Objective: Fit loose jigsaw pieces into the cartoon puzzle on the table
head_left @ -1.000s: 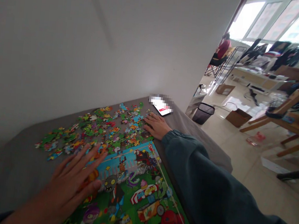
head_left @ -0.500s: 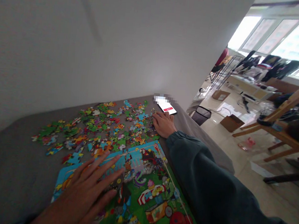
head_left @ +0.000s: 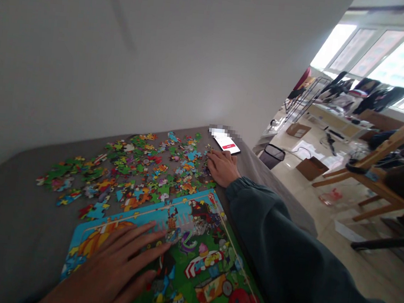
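Fig.: jigsaw on grey table, head view. My left hand (head_left: 112,269) lies flat and open, fingers spread, palm down on the puzzle board (head_left: 191,260), holding nothing. My right hand (head_left: 223,168), arm in a dark green sleeve (head_left: 285,255), reaches far across to the edge of the loose pieces (head_left: 131,173); fingers curl down onto them. I cannot tell whether a piece is pinched, since the fingertips are hidden behind the knuckles.

Board sits nearest me, picture side up, its far edge just beside the scatter. Pieces spread in a band between board and wall (head_left: 126,44), mostly face up, a few overlapping. Phone (head_left: 227,144), screen lit, lies just beyond the right hand, near the table (head_left: 10,209) corner.

Handling, as I judge it: pieces look thin, light, stiff card w/ glossy print, so they should slide easily on the cloth-like top and be awkward to lift flat. Best grip prob. a thumb-and-forefinger pinch at a piece's edge, or push it to tilt on a neighbour first. Tabs could bend if forced. Board looks stiff and wide; flat palm pressure near its middle should keep it from skating, and lifting would want both side edges.

Bkgd right: bin (head_left: 273,156), cardboard boxes, wooden chair frame, bright windows.
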Demonstrator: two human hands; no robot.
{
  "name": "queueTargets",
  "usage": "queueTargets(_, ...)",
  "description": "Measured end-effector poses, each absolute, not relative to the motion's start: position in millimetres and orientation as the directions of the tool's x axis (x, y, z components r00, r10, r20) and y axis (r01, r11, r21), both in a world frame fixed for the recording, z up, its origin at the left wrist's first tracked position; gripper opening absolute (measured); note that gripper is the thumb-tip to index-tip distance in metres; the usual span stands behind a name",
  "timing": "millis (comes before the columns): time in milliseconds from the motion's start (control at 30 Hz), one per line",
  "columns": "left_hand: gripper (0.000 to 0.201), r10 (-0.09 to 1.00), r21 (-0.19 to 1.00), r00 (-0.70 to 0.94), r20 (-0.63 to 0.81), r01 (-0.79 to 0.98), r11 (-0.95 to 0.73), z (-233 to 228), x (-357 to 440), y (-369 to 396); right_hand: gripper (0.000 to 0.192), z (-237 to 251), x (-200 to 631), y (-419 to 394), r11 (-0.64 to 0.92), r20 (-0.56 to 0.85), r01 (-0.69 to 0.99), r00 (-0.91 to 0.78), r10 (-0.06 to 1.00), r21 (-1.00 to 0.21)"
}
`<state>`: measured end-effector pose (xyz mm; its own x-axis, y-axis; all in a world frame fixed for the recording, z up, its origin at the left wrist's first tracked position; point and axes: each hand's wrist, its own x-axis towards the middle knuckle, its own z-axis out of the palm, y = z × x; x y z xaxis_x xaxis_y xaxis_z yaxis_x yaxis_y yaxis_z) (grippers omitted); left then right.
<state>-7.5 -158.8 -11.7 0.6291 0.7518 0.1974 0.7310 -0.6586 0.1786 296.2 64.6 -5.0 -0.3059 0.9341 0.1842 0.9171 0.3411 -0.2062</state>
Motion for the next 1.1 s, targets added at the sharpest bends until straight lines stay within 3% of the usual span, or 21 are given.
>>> queueTargets(100,0.054,0.751,0.17,0.632,0.191,0.732,-0.66,-15.5,-9.6,-159.0,0.046,-3.5,296.3,62.7,0.426,0.204,0.884,-0.388,0.899,-0.194)
queueTargets(300,0.055,0.764,0.182,0.612,0.204,0.743,-0.644,-24.2,-13.6,-160.9,0.034,7.5,293.1,50.8,0.714,0.226,0.673,-0.677,0.7,-0.195)
queueTargets(500,0.045,0.809,0.069,0.514,0.284,0.831,-0.552,-27.2,-24.9,-151.6,0.017,21.6,294.6,40.7,0.784,0.227,0.546,-0.757,0.613,-0.294)
queueTargets(600,0.046,0.859,0.035,0.429,0.279,0.89,-0.456,-28.1,-30.0,-146.4,0.012,23.7,294.9,38.1,0.805,0.153,0.482,-0.817,0.555,-0.345)
queueTargets(800,0.05,0.882,-0.012,0.403,0.244,0.911,-0.413,-27.8,-29.7,-145.8,0.042,23.9,291.9,35.9,0.732,-0.035,0.545,-0.811,0.585,-0.408)
queueTargets(933,0.044,0.879,-0.023,0.407,0.247,0.91,-0.415,-29.4,-29.5,-145.0,0.039,24.6,288.6,34.0,0.69,-0.112,0.603,-0.78,0.616,-0.401)
queueTargets(1100,0.042,0.868,-0.033,0.417,0.269,0.905,-0.424,-31.3,-30.1,-141.6,0.037,27.7,286.5,31.1,0.695,-0.095,0.587,-0.788,0.609,-0.415)
